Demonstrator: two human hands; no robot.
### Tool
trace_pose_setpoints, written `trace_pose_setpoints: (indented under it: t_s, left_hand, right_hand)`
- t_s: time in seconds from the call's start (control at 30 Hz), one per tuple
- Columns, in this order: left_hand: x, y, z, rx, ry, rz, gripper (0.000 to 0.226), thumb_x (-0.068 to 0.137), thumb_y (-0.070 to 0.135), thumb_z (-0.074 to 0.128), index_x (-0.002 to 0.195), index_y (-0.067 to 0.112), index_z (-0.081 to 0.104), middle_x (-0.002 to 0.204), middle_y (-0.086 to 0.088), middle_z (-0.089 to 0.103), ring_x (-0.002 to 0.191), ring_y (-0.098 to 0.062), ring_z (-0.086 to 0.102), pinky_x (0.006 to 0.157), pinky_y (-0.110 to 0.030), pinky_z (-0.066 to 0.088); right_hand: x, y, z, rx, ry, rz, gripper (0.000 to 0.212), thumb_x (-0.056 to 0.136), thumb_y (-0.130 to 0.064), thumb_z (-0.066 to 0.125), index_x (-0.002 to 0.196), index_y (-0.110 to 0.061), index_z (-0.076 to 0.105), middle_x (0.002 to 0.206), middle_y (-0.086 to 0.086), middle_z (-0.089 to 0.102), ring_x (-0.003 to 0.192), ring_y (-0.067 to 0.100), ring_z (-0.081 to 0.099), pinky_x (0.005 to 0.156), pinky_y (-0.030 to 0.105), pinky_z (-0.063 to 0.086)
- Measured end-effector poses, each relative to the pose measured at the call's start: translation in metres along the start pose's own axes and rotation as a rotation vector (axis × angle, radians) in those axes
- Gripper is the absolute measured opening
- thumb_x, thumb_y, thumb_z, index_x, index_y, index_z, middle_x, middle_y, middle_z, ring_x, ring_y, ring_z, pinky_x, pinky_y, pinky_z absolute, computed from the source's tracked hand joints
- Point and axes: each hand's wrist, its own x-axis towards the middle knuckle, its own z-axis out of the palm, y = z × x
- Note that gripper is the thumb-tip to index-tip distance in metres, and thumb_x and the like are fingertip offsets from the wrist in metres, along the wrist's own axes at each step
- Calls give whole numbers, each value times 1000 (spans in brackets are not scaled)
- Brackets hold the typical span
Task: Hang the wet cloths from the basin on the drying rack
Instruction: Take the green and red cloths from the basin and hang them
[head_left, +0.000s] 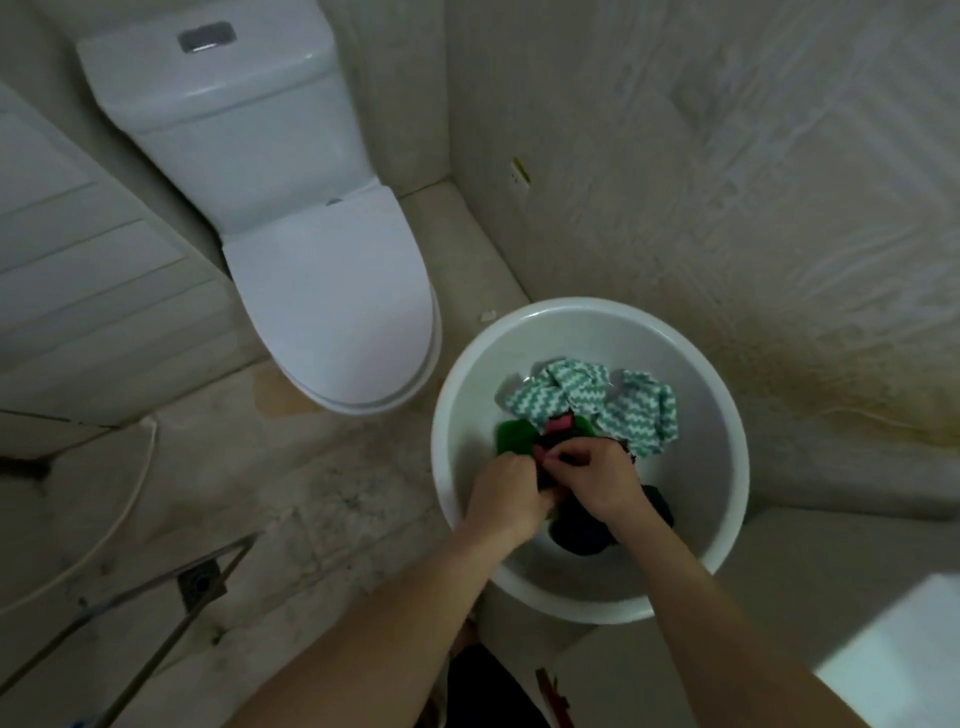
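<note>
Head view: barely started I'd say, the cloths (571, 400) all sit in the white basin (701, 467) on the floor, none hung yet. Left hand (506, 493) and right hand (597, 483) both pinch a dark-and-pink one mid-basin. Toilet (332, 291) close on the left, wall tight on the right, open floor toward the metal bars (156, 597), maybe the rack

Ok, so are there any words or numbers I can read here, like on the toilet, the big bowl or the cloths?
No word, number or brand can be read anywhere.
Toilet: plain white; its flush button bears no mark.
Basin: no label.
Zigzag cloth: only a pattern, no letters.
Dark cloth, gripped by the left hand and right hand: no print shows.
Small tag on the wall: too small and blurred to read.
</note>
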Motion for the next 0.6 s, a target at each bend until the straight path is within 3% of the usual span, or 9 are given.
trace_pose_setpoints:
  t_s: [0.1,0.2,0.3,0.43,0.6]
  left_hand:
    - [1,1,-1,-126,98,-23,26,84,24,62,60,14,55,64,-4,60,62,-21,58,55,-35,43]
    - [-3,-5,-13,-388,185,-108,8,81,21,66,74,18,64,73,5,64,70,-11,59,64,-25,45]
    - [-16,-16,-31,-691,277,-174,11,74,13,69,67,19,64,67,6,64,64,-9,58,63,-26,45]
    - [-44,-24,-60,-1118,255,-206,28,73,-1,63,52,16,57,65,-8,61,65,-17,56,61,-31,44]
    - [-74,-14,-87,-1534,197,-97,38,78,-14,43,50,12,43,50,0,47,50,-13,49,48,-23,43]
  right_hand:
    - [-10,-13,-23,297,-61,47,14,86,-8,67,74,-13,71,68,-1,67,60,5,59,57,16,44]
    - [-22,-21,-43,705,-85,199,23,92,-5,57,72,-16,59,63,-3,59,61,11,53,52,20,40]
    - [-30,-29,-64,1032,-25,275,25,95,-6,50,74,-19,52,63,-4,60,61,10,57,50,21,43]
    - [-36,-45,-75,897,72,211,26,97,-7,48,75,-19,51,63,-7,63,54,6,60,39,18,40]
    - [-42,-71,-70,658,30,98,24,96,-7,48,75,-19,52,63,-3,55,54,9,51,52,23,41]
